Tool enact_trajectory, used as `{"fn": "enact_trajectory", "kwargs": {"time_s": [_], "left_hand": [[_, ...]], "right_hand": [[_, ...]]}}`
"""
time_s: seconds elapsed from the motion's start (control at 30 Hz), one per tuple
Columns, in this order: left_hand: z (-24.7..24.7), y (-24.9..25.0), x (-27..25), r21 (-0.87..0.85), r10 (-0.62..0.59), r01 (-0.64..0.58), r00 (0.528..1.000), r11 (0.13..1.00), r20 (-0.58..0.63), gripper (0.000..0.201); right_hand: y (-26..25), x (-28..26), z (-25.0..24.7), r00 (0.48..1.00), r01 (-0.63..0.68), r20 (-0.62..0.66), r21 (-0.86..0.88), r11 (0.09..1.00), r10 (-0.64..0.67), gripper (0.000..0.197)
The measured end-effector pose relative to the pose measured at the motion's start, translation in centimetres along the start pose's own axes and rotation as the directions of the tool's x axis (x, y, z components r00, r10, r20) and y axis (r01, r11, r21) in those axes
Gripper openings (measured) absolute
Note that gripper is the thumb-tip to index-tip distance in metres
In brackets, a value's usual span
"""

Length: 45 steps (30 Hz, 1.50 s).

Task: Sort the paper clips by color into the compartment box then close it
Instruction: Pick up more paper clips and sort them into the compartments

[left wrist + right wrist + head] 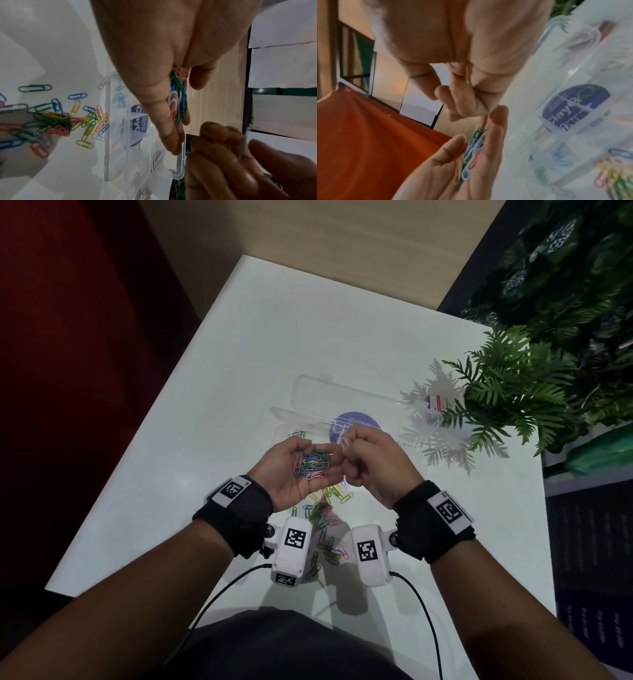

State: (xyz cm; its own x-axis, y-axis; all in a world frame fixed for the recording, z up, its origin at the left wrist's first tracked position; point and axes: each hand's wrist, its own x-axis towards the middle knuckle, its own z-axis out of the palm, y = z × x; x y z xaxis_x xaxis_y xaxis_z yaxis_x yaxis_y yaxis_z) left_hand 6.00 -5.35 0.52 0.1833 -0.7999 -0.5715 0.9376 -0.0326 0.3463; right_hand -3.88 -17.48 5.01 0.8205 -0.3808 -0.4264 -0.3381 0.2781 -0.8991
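Note:
My left hand [291, 474] is held palm up above the white table [239, 354], its fingers nearly straight, carrying a small heap of mixed coloured paper clips [314, 464]. The same heap [178, 97] lies along the fingers in the left wrist view. My right hand [373, 460] is curled just right of it, thumb and forefinger pinching a white clip [344, 442]. Behind both hands lies the clear compartment box [284, 422], open, with its lid [342, 395] folded back. A few green and blue clips [120, 98] sit in its compartments. A loose pile of clips [323, 518] lies on the table under my wrists.
A round purple label [356, 422] shows through the box. A leafy fern [507, 385] overhangs the table's right side, beside a small card [435, 402]. The table's left edge [144, 433] borders a dark red floor. Cables trail from both wrist cameras.

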Motion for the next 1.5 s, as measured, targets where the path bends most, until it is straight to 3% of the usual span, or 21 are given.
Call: {"fn": "enact_trajectory", "kwargs": {"time_s": [0.13, 0.2, 0.27, 0.33, 0.43, 0.53, 0.7, 0.87, 1.1, 1.3, 1.4, 1.5], "left_hand": [[0.3, 0.0, -0.2, -0.007, 0.007, -0.007, 0.999, 1.000, 0.046, 0.044], [0.5, 0.0, -0.3, 0.015, 0.026, -0.027, 0.998, 1.000, 0.050, 0.046], [0.4, 0.0, -0.1, 0.030, 0.040, -0.041, 0.999, 0.999, 0.012, 0.042], [0.2, 0.0, 0.1, 0.063, 0.046, -0.043, 0.998, 0.997, -0.050, 0.035], [-0.3, 0.0, 0.2, 0.101, 0.032, -0.026, 0.998, 0.995, -0.058, 0.045], [-0.3, 0.0, 0.3, 0.118, 0.021, -0.018, 0.999, 0.993, -0.026, 0.056], [-0.7, -0.1, 0.7, 0.108, 0.015, -0.007, 0.997, 0.994, -0.080, 0.057], [-0.7, -0.1, 0.3, 0.083, 0.004, 0.001, 0.998, 0.997, -0.056, 0.057], [-0.4, -0.2, 0.4, 0.065, 0.025, -0.020, 0.996, 0.998, -0.085, 0.046], [0.0, -0.3, 0.3, 0.045, 0.021, -0.018, 0.997, 0.999, -0.070, 0.047], [0.1, -0.2, 0.1, 0.050, 0.025, -0.020, 0.996, 0.999, -0.091, 0.041], [0.1, -0.2, 0.0, 0.048, 0.038, -0.033, 0.992, 0.998, -0.119, 0.031]], "right_hand": [[-0.2, -0.2, 0.2, 0.992, 0.032, 0.112, 0.234, 0.972, -0.059, 0.013], [-0.2, -0.2, 0.5, 0.990, 0.059, 0.115, 0.175, 0.983, -0.080, 0.010], [-0.1, -0.1, 0.8, 0.989, 0.126, 0.085, -0.076, 0.989, -0.119, 0.020], [0.3, 0.0, 1.2, 0.980, 0.200, 0.096, -0.475, 0.857, -0.176, 0.025], [0.7, -0.3, 2.0, 0.947, 0.319, 0.254, -0.813, 0.487, -0.197, 0.005], [0.7, -0.2, 2.5, 0.924, 0.377, 0.339, -0.883, 0.278, -0.177, 0.016], [1.2, 0.2, 3.1, 0.911, 0.406, 0.389, -0.905, 0.127, -0.138, 0.019], [1.3, 0.3, 2.9, 0.927, 0.370, 0.355, -0.917, 0.150, -0.120, 0.019], [0.3, 0.1, 2.1, 0.940, 0.341, 0.326, -0.896, 0.285, -0.098, 0.013], [0.2, -0.1, 2.2, 0.917, 0.400, 0.387, -0.891, 0.216, -0.099, 0.015], [0.5, -0.3, 2.1, 0.907, 0.419, 0.375, -0.847, 0.328, -0.191, 0.012], [0.4, -0.4, 1.9, 0.931, 0.362, 0.296, -0.825, 0.434, -0.213, 0.009]]}}
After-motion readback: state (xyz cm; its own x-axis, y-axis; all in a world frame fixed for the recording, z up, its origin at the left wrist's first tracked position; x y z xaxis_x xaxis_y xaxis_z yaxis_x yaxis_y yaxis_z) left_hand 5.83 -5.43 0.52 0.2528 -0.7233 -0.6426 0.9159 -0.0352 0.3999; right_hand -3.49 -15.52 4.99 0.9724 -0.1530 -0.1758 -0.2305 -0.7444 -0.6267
